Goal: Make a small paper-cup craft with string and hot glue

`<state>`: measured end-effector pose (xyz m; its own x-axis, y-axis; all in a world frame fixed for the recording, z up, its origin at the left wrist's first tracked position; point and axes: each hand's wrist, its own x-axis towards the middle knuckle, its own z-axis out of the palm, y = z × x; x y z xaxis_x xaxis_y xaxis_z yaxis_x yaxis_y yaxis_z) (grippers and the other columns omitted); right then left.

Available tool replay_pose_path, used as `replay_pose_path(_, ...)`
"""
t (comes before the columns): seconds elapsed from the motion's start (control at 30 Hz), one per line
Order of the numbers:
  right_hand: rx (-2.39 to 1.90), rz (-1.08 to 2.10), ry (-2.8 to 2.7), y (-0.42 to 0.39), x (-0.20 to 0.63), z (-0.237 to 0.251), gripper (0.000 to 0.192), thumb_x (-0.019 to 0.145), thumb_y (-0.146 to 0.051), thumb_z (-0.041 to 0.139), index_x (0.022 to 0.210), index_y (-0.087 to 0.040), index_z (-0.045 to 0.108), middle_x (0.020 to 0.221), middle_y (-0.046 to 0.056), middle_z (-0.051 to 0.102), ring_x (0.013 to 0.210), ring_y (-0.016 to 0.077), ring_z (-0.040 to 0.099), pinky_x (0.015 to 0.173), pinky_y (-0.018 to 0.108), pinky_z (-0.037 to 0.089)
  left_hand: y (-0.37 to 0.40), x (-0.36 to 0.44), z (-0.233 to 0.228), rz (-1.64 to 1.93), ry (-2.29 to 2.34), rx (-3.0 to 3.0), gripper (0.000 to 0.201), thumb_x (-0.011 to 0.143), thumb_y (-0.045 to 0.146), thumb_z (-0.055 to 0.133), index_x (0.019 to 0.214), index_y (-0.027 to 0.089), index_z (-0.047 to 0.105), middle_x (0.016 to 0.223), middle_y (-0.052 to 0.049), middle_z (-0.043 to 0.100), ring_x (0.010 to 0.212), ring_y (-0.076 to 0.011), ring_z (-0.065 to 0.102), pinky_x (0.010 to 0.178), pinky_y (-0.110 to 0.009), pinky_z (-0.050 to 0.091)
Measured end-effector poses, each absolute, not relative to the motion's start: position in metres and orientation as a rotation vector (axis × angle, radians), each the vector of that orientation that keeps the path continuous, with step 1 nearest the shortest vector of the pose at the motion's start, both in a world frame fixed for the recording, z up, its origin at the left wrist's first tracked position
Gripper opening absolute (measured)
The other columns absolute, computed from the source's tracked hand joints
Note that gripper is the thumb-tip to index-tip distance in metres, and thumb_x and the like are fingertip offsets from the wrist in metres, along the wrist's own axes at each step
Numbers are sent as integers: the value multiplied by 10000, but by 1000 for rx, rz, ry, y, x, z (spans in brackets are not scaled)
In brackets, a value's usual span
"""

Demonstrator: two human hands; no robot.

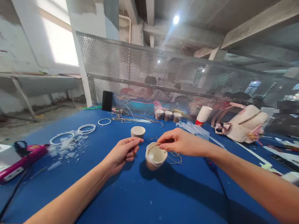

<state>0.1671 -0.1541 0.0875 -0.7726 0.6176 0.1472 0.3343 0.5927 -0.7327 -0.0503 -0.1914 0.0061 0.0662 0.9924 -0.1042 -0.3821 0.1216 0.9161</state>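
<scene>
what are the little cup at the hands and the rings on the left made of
Cup: looks like thin paper or card, matte cream-white with a rolled rim; plastic can't be ruled out. Rings: seemingly clear or white plastic, thin and slightly glossy, lying flat on the blue table.

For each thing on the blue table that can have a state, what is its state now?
Small cup: tilted, mouth open toward the camera, right hand at its rim.
Left hand: fingertips pinched, whether on something cannot be told.
Second small cup: upright, untouched.
Three cups: upright in a row.
Paper cup: upside down, leaning.
Bag: lying on its side.
</scene>
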Motion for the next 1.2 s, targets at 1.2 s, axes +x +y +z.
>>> replay_pose_path(1.2,-904,918,-2492,-161,167,60,187,828,-254,590,933,-216,740,890,25,710,789,152,617,699,273,485,-200,-23,-8,1019,1015,960,205,572,238,693,745,153,623,435,89,424,374,-21,260,398,-190,122)
